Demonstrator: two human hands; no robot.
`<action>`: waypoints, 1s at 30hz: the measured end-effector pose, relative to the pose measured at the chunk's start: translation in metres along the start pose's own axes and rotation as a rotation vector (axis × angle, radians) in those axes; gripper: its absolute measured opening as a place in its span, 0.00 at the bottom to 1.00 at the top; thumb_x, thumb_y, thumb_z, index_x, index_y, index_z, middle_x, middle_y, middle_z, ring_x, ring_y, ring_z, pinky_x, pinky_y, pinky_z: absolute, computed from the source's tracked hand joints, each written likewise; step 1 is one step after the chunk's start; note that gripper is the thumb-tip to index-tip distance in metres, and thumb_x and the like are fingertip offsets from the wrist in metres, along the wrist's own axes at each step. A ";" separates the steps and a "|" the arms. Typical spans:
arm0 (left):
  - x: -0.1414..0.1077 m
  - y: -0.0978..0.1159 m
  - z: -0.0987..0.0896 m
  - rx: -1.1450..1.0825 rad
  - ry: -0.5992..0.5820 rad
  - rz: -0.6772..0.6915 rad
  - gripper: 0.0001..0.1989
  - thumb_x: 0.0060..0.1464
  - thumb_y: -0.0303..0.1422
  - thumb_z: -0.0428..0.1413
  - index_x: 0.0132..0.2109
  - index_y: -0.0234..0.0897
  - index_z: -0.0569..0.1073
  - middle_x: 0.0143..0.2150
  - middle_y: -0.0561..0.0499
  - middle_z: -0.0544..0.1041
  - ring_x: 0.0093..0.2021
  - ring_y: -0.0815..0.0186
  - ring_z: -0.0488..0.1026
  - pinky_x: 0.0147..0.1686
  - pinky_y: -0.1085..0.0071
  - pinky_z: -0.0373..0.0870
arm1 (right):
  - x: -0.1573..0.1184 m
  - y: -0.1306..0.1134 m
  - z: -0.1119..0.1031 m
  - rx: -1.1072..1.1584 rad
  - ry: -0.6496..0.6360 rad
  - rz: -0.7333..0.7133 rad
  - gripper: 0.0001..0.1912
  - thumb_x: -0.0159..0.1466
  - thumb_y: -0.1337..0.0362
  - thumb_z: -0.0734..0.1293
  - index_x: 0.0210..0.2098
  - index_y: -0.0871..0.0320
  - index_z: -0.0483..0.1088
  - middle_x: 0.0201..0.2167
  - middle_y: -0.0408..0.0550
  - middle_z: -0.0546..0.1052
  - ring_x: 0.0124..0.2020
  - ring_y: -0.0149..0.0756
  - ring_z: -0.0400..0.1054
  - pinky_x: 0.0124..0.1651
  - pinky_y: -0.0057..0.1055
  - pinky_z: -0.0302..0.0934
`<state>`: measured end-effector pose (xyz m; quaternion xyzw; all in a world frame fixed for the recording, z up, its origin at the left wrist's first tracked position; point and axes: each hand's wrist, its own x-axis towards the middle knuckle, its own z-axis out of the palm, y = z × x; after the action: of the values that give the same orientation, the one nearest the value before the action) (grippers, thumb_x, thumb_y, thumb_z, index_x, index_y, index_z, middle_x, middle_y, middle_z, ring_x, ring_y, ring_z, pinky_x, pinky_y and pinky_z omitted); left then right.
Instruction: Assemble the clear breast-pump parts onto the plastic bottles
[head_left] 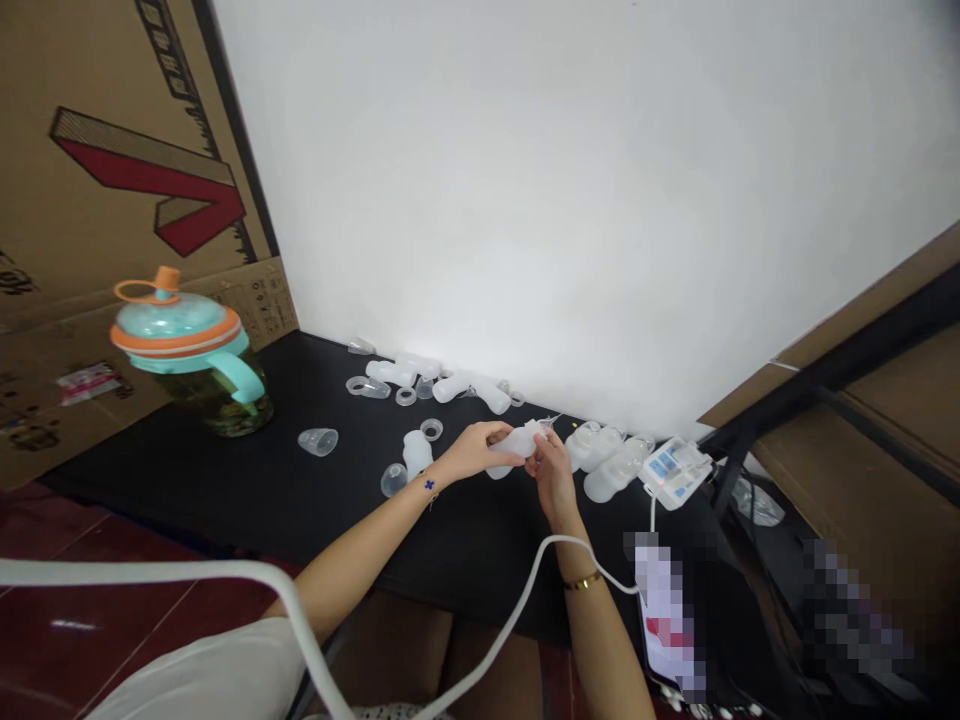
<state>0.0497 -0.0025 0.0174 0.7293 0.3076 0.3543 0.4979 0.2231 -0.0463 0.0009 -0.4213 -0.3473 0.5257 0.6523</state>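
Note:
Both of my hands hold one translucent white bottle above the black tabletop. My left hand grips its body from the left, with the thumb along the near side. At its right end my right hand pinches with bent fingers; a thin clear piece sticks out there, too small to make out. Left of my hands stand or lie a white bottle, a clear ring and a clear cap. Several capped bottles lie to the right of my right hand.
White bottles, rings and clear covers lie along the white wall. A clear cover and a large jug are at the left. A white box, a phone and a white cable are nearer the right.

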 end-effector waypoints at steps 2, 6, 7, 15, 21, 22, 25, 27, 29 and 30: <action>0.000 -0.001 0.001 0.081 0.047 0.014 0.23 0.48 0.46 0.68 0.46 0.35 0.79 0.39 0.50 0.80 0.39 0.62 0.74 0.39 0.70 0.66 | 0.000 0.000 0.000 -0.012 -0.003 -0.002 0.18 0.56 0.54 0.77 0.40 0.55 0.72 0.22 0.35 0.65 0.19 0.23 0.55 0.20 0.22 0.49; -0.001 -0.005 0.002 0.170 0.096 0.024 0.23 0.47 0.45 0.68 0.47 0.37 0.79 0.43 0.50 0.81 0.43 0.60 0.75 0.44 0.68 0.67 | 0.001 0.000 0.000 -0.040 0.012 -0.004 0.18 0.55 0.53 0.77 0.39 0.54 0.72 0.22 0.35 0.66 0.19 0.24 0.56 0.19 0.22 0.50; -0.001 -0.005 0.003 0.175 0.099 0.020 0.23 0.47 0.45 0.69 0.47 0.37 0.79 0.43 0.50 0.81 0.43 0.59 0.76 0.45 0.68 0.67 | 0.001 0.000 0.000 -0.045 0.015 -0.002 0.18 0.55 0.53 0.78 0.38 0.54 0.72 0.22 0.35 0.66 0.19 0.24 0.56 0.19 0.22 0.50; 0.001 -0.004 0.002 0.050 0.044 0.013 0.22 0.48 0.46 0.68 0.45 0.36 0.80 0.41 0.50 0.81 0.41 0.60 0.75 0.42 0.69 0.68 | 0.001 0.002 0.000 -0.037 -0.002 0.010 0.19 0.56 0.51 0.77 0.39 0.54 0.72 0.22 0.36 0.68 0.19 0.25 0.58 0.19 0.23 0.50; 0.005 -0.007 0.000 -0.371 -0.156 -0.180 0.24 0.47 0.47 0.68 0.45 0.32 0.80 0.40 0.46 0.81 0.40 0.60 0.76 0.41 0.69 0.67 | -0.001 0.000 0.002 0.018 -0.052 0.033 0.20 0.59 0.47 0.73 0.43 0.55 0.76 0.37 0.46 0.79 0.24 0.28 0.64 0.20 0.25 0.51; 0.005 -0.007 -0.001 -0.391 -0.161 -0.204 0.24 0.47 0.47 0.68 0.44 0.31 0.80 0.39 0.46 0.81 0.39 0.60 0.76 0.39 0.69 0.66 | -0.002 -0.001 0.002 0.021 -0.063 0.034 0.20 0.60 0.47 0.72 0.44 0.55 0.77 0.39 0.47 0.80 0.24 0.28 0.63 0.20 0.26 0.52; 0.004 -0.003 -0.003 -0.394 -0.162 -0.233 0.23 0.49 0.48 0.66 0.43 0.31 0.81 0.38 0.46 0.81 0.37 0.61 0.75 0.37 0.70 0.64 | -0.002 -0.002 0.002 0.021 -0.084 0.032 0.20 0.60 0.48 0.72 0.44 0.55 0.77 0.40 0.47 0.80 0.23 0.28 0.63 0.20 0.27 0.52; 0.003 -0.001 -0.004 -0.399 -0.172 -0.244 0.23 0.50 0.48 0.66 0.43 0.32 0.82 0.38 0.46 0.81 0.37 0.61 0.75 0.36 0.69 0.64 | -0.003 -0.003 0.002 0.021 -0.092 0.031 0.19 0.60 0.47 0.72 0.43 0.55 0.77 0.39 0.47 0.80 0.24 0.29 0.63 0.21 0.27 0.52; 0.003 0.000 -0.004 -0.406 -0.177 -0.253 0.23 0.50 0.47 0.66 0.43 0.32 0.82 0.38 0.46 0.81 0.36 0.62 0.74 0.36 0.69 0.64 | -0.003 -0.003 0.002 0.022 -0.098 0.031 0.19 0.60 0.47 0.72 0.42 0.56 0.77 0.35 0.46 0.79 0.24 0.29 0.63 0.21 0.26 0.52; 0.003 0.000 -0.004 -0.410 -0.174 -0.255 0.22 0.49 0.47 0.66 0.43 0.31 0.81 0.38 0.46 0.81 0.36 0.62 0.74 0.36 0.69 0.64 | -0.003 -0.003 0.002 0.023 -0.099 0.031 0.19 0.60 0.48 0.73 0.42 0.56 0.77 0.33 0.46 0.78 0.23 0.28 0.62 0.21 0.26 0.52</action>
<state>0.0476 0.0017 0.0188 0.5961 0.2747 0.2794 0.7008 0.2217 -0.0494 0.0043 -0.3927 -0.3664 0.5599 0.6309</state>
